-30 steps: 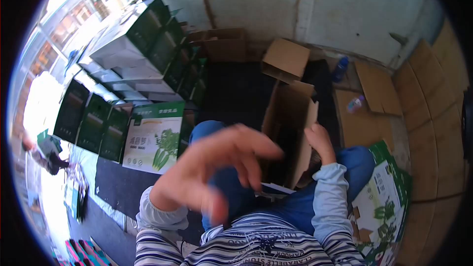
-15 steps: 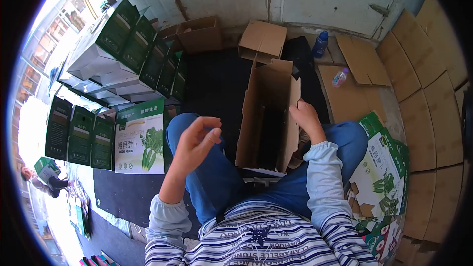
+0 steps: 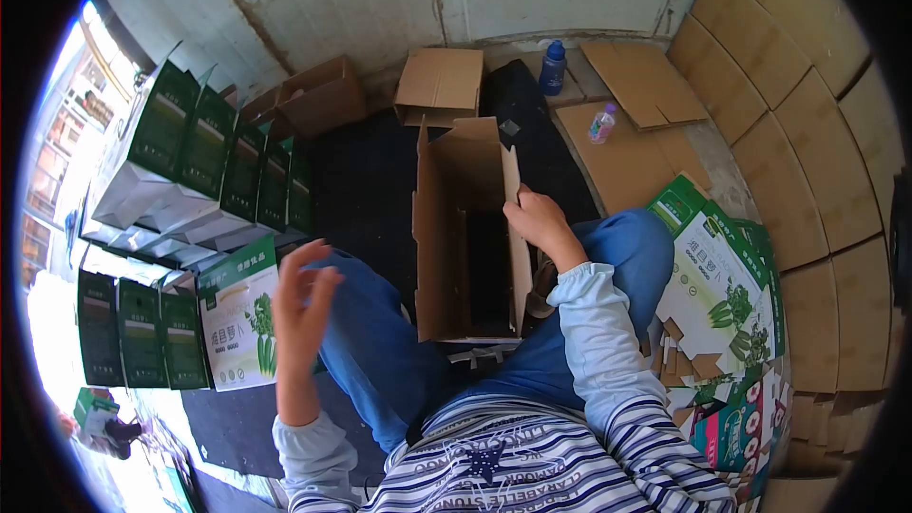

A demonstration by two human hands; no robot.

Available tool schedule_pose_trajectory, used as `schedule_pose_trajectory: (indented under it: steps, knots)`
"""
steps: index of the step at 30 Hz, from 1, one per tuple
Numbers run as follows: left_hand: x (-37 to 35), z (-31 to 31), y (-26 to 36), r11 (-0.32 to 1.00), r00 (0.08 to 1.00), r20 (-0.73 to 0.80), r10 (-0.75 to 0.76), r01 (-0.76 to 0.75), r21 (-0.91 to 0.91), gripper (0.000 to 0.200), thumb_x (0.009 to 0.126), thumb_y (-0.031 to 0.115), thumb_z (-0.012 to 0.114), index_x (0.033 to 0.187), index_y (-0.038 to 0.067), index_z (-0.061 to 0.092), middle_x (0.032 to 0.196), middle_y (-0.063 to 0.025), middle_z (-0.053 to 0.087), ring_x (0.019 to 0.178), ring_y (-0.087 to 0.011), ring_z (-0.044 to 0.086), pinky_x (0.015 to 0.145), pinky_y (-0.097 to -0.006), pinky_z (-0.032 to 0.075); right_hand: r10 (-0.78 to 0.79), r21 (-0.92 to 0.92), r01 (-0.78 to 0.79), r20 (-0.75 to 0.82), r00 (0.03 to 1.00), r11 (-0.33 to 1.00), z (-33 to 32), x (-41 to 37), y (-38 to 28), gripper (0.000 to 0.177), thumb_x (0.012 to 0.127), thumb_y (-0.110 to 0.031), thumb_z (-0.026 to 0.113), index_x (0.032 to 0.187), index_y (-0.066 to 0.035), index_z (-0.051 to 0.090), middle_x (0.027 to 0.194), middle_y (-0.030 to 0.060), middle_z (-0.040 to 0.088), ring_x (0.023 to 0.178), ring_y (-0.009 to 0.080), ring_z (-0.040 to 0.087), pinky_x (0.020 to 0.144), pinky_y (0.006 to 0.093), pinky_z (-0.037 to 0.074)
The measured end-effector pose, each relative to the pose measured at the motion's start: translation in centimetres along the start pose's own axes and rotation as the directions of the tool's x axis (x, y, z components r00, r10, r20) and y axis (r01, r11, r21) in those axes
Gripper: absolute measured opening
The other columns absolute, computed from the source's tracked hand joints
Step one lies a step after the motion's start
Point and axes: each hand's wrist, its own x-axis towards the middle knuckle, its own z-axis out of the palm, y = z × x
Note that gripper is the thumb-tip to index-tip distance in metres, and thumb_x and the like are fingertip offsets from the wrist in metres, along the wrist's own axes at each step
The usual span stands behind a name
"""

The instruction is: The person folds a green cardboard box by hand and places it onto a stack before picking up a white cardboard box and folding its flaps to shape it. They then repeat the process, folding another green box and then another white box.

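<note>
L hand [image 3: 302, 309] up, fingers apart; R hand [image 3: 540, 223] fwd, fingers curled

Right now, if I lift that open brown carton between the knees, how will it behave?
Probably light: the carton looks empty inside. Likely floppy, since its flaps stand open and only the right hand steadies one wall. Tall and narrow, it may tip if pushed.

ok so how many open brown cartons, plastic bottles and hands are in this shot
open brown cartons: 3
plastic bottles: 2
hands: 2
total: 7
</note>
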Motion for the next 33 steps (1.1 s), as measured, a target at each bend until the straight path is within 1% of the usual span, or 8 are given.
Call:
schedule_pose_trajectory:
  steps: [6,8,10,12,13,15,17,33]
  knots:
    - [0.9,-9.8,-5.2,0.906,0.959,-0.273,0.072,0.052,0.42,0.037,0.091,0.014,0.059,0.125,0.003,0.052,0.122,-0.0134,0.055,0.102,-0.0193,0.059,0.076,-0.027,0.051,0.019,0.043,-0.019,0.012,1.0,0.999,-0.1,0.0,0.3,0.046,0.084,-0.027,0.042,0.122,-0.003,0.051,0.103,0.0278,0.062,0.098,0.0436,0.058,0.089,0.046,0.044]
    - [2.2,-15.0,-6.2,0.714,0.95,-0.31,0.048,0.184,0.675,0.054,0.087,0.019,0.064,0.133,0.002,0.043,0.133,-0.0178,0.047,0.119,-0.0287,0.049,0.094,-0.0419,0.044,0.014,0.053,-0.015,0.016,1.0,0.998,0.1,0.0,0.6,0.045,0.084,-0.028,0.042,0.12,-0.002,0.051,0.104,0.0279,0.061,0.099,0.0439,0.057,0.089,0.0454,0.044]
    - [4.2,-23.0,-9.8,0.47,0.892,-0.23,0.39,0.022,0.882,0.058,0.087,0.025,0.064,0.134,0.0,0.04,0.134,-0.0213,0.045,0.122,-0.0348,0.046,0.101,-0.0445,0.037,0.006,0.057,-0.007,0.013,1.0,0.998,0.0,0.1,0.5,0.045,0.084,-0.028,0.042,0.12,-0.002,0.051,0.105,0.028,0.061,0.099,0.044,0.057,0.089,0.0455,0.044]
    - [5.8,-30.4,-9.1,0.169,0.861,-0.263,0.436,0.209,0.963,0.063,0.088,0.035,0.061,0.135,0.0,0.039,0.135,-0.025,0.042,0.124,-0.0394,0.042,0.103,-0.0443,0.035,-0.001,0.038,0.0,0.006,1.0,0.999,-0.1,-0.1,0.3,0.046,0.084,-0.027,0.041,0.121,-0.002,0.051,0.102,0.0279,0.062,0.097,0.0434,0.059,0.089,0.0467,0.045]
    - [6.4,-35.5,-10.0,-0.023,0.839,-0.389,0.381,0.429,0.903,0.068,0.087,0.044,0.058,0.138,0.004,0.037,0.136,-0.0246,0.042,0.125,-0.0388,0.041,0.103,-0.0465,0.035,-0.005,0.03,0.005,0.003,1.0,1.0,-0.1,-0.2,0.1,0.046,0.084,-0.026,0.04,0.122,-0.003,0.051,0.1,0.0279,0.063,0.096,0.0432,0.059,0.089,0.0474,0.045]
    - [6.1,-40.5,-8.3,-0.159,0.798,-0.361,0.482,0.485,0.86,0.073,0.087,0.048,0.056,0.143,0.01,0.03,0.138,-0.0218,0.041,0.127,-0.0362,0.04,0.103,-0.0466,0.034,-0.007,0.021,0.006,0.005,1.0,1.0,0.0,0.0,0.2,0.046,0.084,-0.026,0.04,0.122,-0.003,0.051,0.1,0.0279,0.063,0.096,0.0431,0.059,0.089,0.0471,0.045]
    - [5.4,-42.0,-6.2,-0.238,0.77,-0.53,0.354,0.622,0.745,0.074,0.087,0.05,0.055,0.144,0.012,0.028,0.14,-0.021,0.039,0.129,-0.0366,0.038,0.103,-0.0456,0.034,-0.009,0.023,0.009,0.003,1.0,1.0,0.1,0.0,0.2,0.046,0.084,-0.027,0.04,0.121,-0.003,0.051,0.101,0.0278,0.063,0.096,0.043,0.059,0.089,0.0469,0.045]
    - [1.2,-41.6,-6.8,-0.388,0.595,-0.804,0.019,0.745,0.543,0.077,0.086,0.061,0.048,0.147,0.023,0.018,0.148,-0.0105,0.03,0.137,-0.0328,0.025,0.103,-0.0621,0.026,-0.017,0.013,0.017,-0.005,1.0,1.0,0.3,0.1,0.5,0.044,0.085,-0.027,0.039,0.119,-0.002,0.052,0.102,0.0272,0.063,0.099,0.0422,0.059,0.09,0.0478,0.044]
